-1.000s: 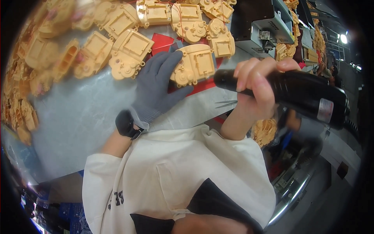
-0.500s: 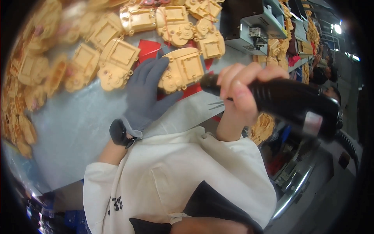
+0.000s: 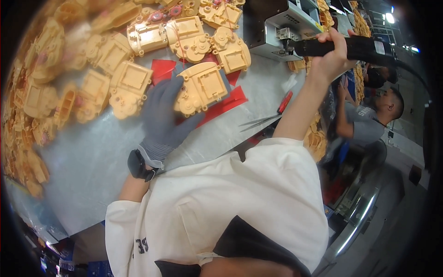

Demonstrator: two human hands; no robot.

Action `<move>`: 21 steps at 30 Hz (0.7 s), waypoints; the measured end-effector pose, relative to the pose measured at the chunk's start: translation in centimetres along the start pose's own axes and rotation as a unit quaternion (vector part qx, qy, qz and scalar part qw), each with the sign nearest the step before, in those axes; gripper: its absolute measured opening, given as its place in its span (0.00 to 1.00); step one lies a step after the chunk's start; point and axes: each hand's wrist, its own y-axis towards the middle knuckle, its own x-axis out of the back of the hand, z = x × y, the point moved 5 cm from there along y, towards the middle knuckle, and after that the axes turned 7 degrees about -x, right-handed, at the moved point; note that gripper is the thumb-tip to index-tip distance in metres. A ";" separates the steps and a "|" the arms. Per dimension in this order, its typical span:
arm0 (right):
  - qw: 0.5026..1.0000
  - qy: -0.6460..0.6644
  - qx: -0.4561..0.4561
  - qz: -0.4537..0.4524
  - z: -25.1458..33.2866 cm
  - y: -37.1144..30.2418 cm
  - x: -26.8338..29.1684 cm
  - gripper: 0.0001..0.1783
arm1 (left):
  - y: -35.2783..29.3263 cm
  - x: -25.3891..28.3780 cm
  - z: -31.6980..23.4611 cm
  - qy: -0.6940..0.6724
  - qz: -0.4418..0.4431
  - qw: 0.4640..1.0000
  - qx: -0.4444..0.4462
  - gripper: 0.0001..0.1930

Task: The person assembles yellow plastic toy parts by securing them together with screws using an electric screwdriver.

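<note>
My left hand (image 3: 161, 113), in a grey glove, grips the left and near edges of a yellow plastic housing (image 3: 205, 87), its thumb apart from the other fingers. The housing lies on a grey-and-red holder (image 3: 233, 98) on the table. My bare right hand (image 3: 331, 59) is wrapped round a black electric screwdriver (image 3: 369, 48), whose cable trails off to the right. The driver's tip points left, at the small metal outlet of a grey-and-black box like a screw feeder (image 3: 272, 30). Whether the tip touches the outlet I cannot tell.
Several similar yellow housings (image 3: 131, 85) crowd the table's far and left sides. A red-handled tool with two long pointed blades (image 3: 284, 102) lies near the front edge. At the right, a co-worker in a grey shirt (image 3: 369, 122) sits beside more yellow parts.
My right hand has carried the electric screwdriver away from the housing, up and right to the feeder box. My left hand still holds the housing. The red-handled tool is now uncovered.
</note>
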 end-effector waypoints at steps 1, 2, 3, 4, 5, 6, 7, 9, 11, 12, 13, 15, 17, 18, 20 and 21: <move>0.999 0.004 -0.031 0.022 0.4 -1.0 -0.1 0.26 | 0.1 0.0 0.0 -0.009 -0.006 1.000 0.003 0.37; 0.997 0.009 -0.061 0.046 1.0 -2.2 -0.4 0.27 | 0.1 0.0 0.1 -0.017 -0.014 1.000 0.007 0.36; 0.994 0.047 -0.075 0.069 1.6 -4.1 -0.8 0.28 | 0.1 0.0 0.5 -0.012 -0.019 1.000 0.014 0.36; 0.989 0.082 -0.089 0.091 2.3 -6.5 -1.3 0.29 | 0.0 -0.1 0.6 -0.018 -0.022 1.000 0.002 0.36; 0.982 0.117 -0.077 0.128 3.5 -8.9 -2.4 0.30 | -0.1 -0.2 0.4 -0.027 -0.021 0.999 -0.012 0.37; 0.973 0.152 -0.065 0.163 4.6 -11.1 -3.6 0.32 | -0.2 -0.1 0.3 -0.027 -0.018 0.999 -0.008 0.37; 0.962 0.155 -0.047 0.221 5.4 -12.6 -4.7 0.34 | -0.3 0.2 0.3 -0.034 -0.026 0.999 -0.014 0.37; 0.948 0.158 -0.031 0.276 6.4 -14.8 -6.0 0.36 | 0.0 0.4 0.5 -0.041 -0.034 0.998 -0.018 0.37; 0.949 0.180 -0.047 0.256 6.8 -16.0 -6.9 0.38 | 0.1 0.5 0.6 -0.040 -0.025 0.999 -0.019 0.36; 0.946 0.183 -0.052 0.263 6.6 -16.2 -7.1 0.38 | -0.1 0.5 0.9 -0.037 -0.030 0.999 -0.012 0.36; 0.936 0.173 -0.054 0.303 6.4 -16.6 -7.5 0.39 | -0.3 0.7 1.0 -0.035 -0.042 0.998 -0.021 0.36; 0.932 0.168 -0.061 0.316 6.1 -17.4 -8.1 0.38 | -0.4 0.6 1.0 -0.034 -0.053 0.998 -0.028 0.36; 0.929 0.171 -0.066 0.321 6.0 -17.6 -8.4 0.37 | -0.4 0.2 1.1 -0.058 -0.020 0.998 -0.007 0.39; 0.928 0.173 -0.068 0.322 5.9 -17.7 -8.6 0.36 | -0.5 0.2 1.2 -0.057 -0.023 0.998 -0.002 0.39; 0.928 0.175 -0.070 0.322 5.8 -17.9 -8.9 0.34 | -0.7 0.1 1.3 -0.059 -0.019 0.998 -0.004 0.39; 0.929 0.176 -0.069 0.319 5.7 -17.9 -9.0 0.33 | -0.8 0.2 1.3 -0.059 -0.021 0.998 -0.001 0.39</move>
